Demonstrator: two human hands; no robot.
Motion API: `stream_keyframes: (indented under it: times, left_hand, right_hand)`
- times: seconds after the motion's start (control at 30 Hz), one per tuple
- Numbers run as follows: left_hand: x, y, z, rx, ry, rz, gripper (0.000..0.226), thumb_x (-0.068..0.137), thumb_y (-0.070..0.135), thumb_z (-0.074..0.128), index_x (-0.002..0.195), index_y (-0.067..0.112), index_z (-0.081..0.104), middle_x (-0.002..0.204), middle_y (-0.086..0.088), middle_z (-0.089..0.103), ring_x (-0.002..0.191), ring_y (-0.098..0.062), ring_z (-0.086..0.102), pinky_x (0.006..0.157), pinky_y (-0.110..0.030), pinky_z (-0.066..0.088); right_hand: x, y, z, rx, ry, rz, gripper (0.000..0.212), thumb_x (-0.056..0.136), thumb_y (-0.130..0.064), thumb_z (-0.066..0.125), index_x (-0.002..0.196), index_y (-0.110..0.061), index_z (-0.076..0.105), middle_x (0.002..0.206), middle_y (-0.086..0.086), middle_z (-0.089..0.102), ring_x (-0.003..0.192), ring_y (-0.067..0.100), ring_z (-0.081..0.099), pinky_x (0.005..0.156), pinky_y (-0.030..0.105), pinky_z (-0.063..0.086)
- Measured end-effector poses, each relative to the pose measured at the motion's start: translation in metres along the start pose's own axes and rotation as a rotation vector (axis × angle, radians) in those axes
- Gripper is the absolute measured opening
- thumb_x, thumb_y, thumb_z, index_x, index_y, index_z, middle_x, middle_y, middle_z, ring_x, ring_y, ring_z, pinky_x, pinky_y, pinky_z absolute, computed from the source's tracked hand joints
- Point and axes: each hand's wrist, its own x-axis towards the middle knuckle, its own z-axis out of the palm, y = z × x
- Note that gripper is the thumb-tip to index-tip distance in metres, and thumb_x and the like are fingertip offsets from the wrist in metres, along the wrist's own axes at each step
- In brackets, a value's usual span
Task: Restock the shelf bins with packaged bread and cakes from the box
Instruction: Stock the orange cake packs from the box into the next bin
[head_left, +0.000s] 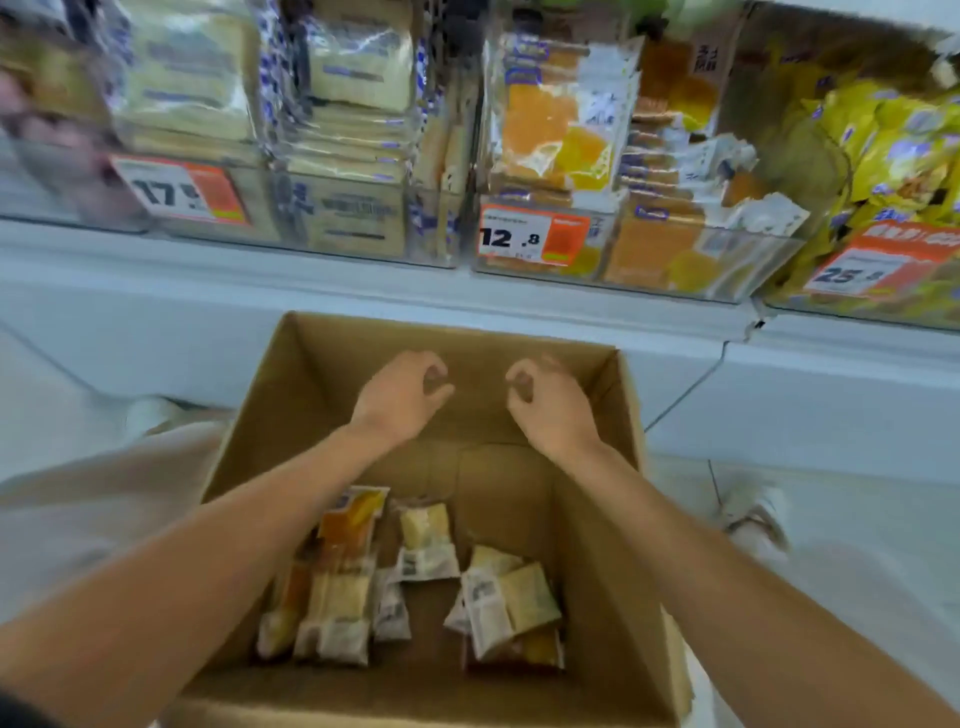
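Observation:
An open cardboard box (613, 545) stands on the floor below the shelf. Several packaged breads and cakes lie on its bottom: pale ones (511, 597) at the right, an orange one (350, 519) and more pale ones (337, 608) at the left. My left hand (400, 397) and my right hand (550, 402) hover over the box's far half, fingers curled loosely, nothing in either. Clear shelf bins above hold pale bread packs (343, 156) and orange cake packs (561, 135).
Price tags 17 (179, 189), 12.8 (532, 236) and 25 (872, 267) hang on the bin fronts. A bin of yellow packs (893, 140) is at the right. The white shelf ledge (363, 296) runs behind the box. A shoe (753, 512) rests on the floor at right.

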Motion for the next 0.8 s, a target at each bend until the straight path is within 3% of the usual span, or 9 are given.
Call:
stream_keyframes:
  times: [0.13, 0.27, 0.33, 0.47, 0.53, 0.6, 0.67, 0.7, 0.8]
  left_hand:
    - [-0.027, -0.081, 0.052, 0.014, -0.192, -0.241, 0.032, 0.094, 0.034, 0.063, 0.12, 0.015, 0.062, 0.119, -0.005, 0.063, 0.107, -0.02, 0.059, 0.087, -0.031, 0.047]
    - [-0.05, -0.131, 0.084, -0.053, -0.243, -0.386, 0.026, 0.092, 0.025, 0.068, 0.113, 0.01, 0.064, 0.109, -0.011, 0.068, 0.097, -0.025, 0.063, 0.076, -0.032, 0.046]
    - [-0.058, -0.146, 0.095, -0.1, -0.285, -0.425, 0.026, 0.091, 0.022, 0.068, 0.115, 0.011, 0.064, 0.109, -0.007, 0.066, 0.097, -0.023, 0.062, 0.08, -0.033, 0.048]
    - [-0.067, -0.159, 0.111, -0.117, -0.32, -0.407, 0.027, 0.09, 0.023, 0.07, 0.115, 0.014, 0.063, 0.115, -0.007, 0.064, 0.098, -0.024, 0.062, 0.085, -0.036, 0.052]
    - [-0.07, -0.154, 0.116, -0.118, -0.356, -0.406, 0.033, 0.088, 0.029, 0.072, 0.118, 0.02, 0.061, 0.121, -0.003, 0.061, 0.102, -0.019, 0.06, 0.086, -0.033, 0.051]
    - [-0.074, -0.141, 0.118, -0.106, -0.44, -0.34, 0.066, 0.077, 0.044, 0.08, 0.133, 0.025, 0.052, 0.137, 0.001, 0.052, 0.125, -0.019, 0.05, 0.101, -0.034, 0.045]
    - [-0.076, -0.129, 0.118, 0.049, -0.595, -0.201, 0.11, 0.064, 0.058, 0.083, 0.152, 0.031, 0.025, 0.158, 0.003, 0.029, 0.145, -0.022, 0.026, 0.116, -0.043, 0.028]
    - [-0.076, -0.121, 0.118, 0.115, -0.618, -0.144, 0.117, 0.064, 0.057, 0.083, 0.155, 0.033, 0.015, 0.161, 0.004, 0.022, 0.147, -0.022, 0.02, 0.118, -0.045, 0.024]
    - [-0.068, -0.107, 0.117, -0.211, -0.367, -0.248, 0.075, 0.083, 0.026, 0.076, 0.146, 0.029, 0.035, 0.136, -0.003, 0.056, 0.127, -0.025, 0.051, 0.102, -0.041, 0.045]
  right_hand:
    - [-0.025, 0.055, 0.099, 0.033, -0.396, 0.298, 0.029, 0.093, -0.013, 0.057, 0.122, -0.013, 0.062, 0.118, 0.004, 0.061, 0.112, 0.023, 0.058, 0.093, 0.03, 0.046]
    - [-0.041, 0.073, 0.18, 0.227, -0.591, 0.465, 0.035, 0.095, -0.009, 0.055, 0.13, -0.009, 0.055, 0.125, 0.009, 0.061, 0.117, 0.028, 0.057, 0.097, 0.032, 0.047]
    - [-0.043, 0.071, 0.211, 0.247, -0.622, 0.501, 0.037, 0.095, -0.017, 0.059, 0.131, -0.013, 0.053, 0.126, 0.008, 0.061, 0.115, 0.026, 0.058, 0.098, 0.037, 0.047]
    - [-0.047, 0.069, 0.252, 0.288, -0.667, 0.632, 0.073, 0.087, -0.025, 0.071, 0.147, -0.013, 0.031, 0.137, 0.008, 0.054, 0.124, 0.031, 0.053, 0.1, 0.037, 0.045]
    - [-0.047, 0.065, 0.26, 0.322, -0.603, 0.676, 0.063, 0.086, -0.015, 0.071, 0.139, -0.01, 0.037, 0.127, 0.01, 0.059, 0.12, 0.032, 0.056, 0.098, 0.037, 0.047]
    - [-0.042, 0.057, 0.258, 0.404, -0.475, 0.758, 0.048, 0.084, -0.009, 0.07, 0.125, -0.009, 0.045, 0.109, 0.008, 0.06, 0.11, 0.029, 0.059, 0.089, 0.035, 0.048]
    - [-0.032, 0.049, 0.246, 0.582, -0.385, 0.872, 0.048, 0.083, -0.009, 0.071, 0.124, -0.006, 0.048, 0.11, 0.006, 0.061, 0.102, 0.025, 0.061, 0.079, 0.031, 0.049]
    - [-0.026, 0.045, 0.234, 0.728, -0.39, 0.923, 0.048, 0.085, -0.011, 0.071, 0.126, -0.005, 0.049, 0.113, 0.01, 0.063, 0.1, 0.024, 0.062, 0.076, 0.031, 0.051]
    - [-0.017, 0.034, 0.183, 1.056, -0.455, 0.914, 0.033, 0.097, -0.026, 0.059, 0.121, -0.004, 0.055, 0.112, 0.015, 0.063, 0.101, 0.025, 0.063, 0.085, 0.033, 0.056]
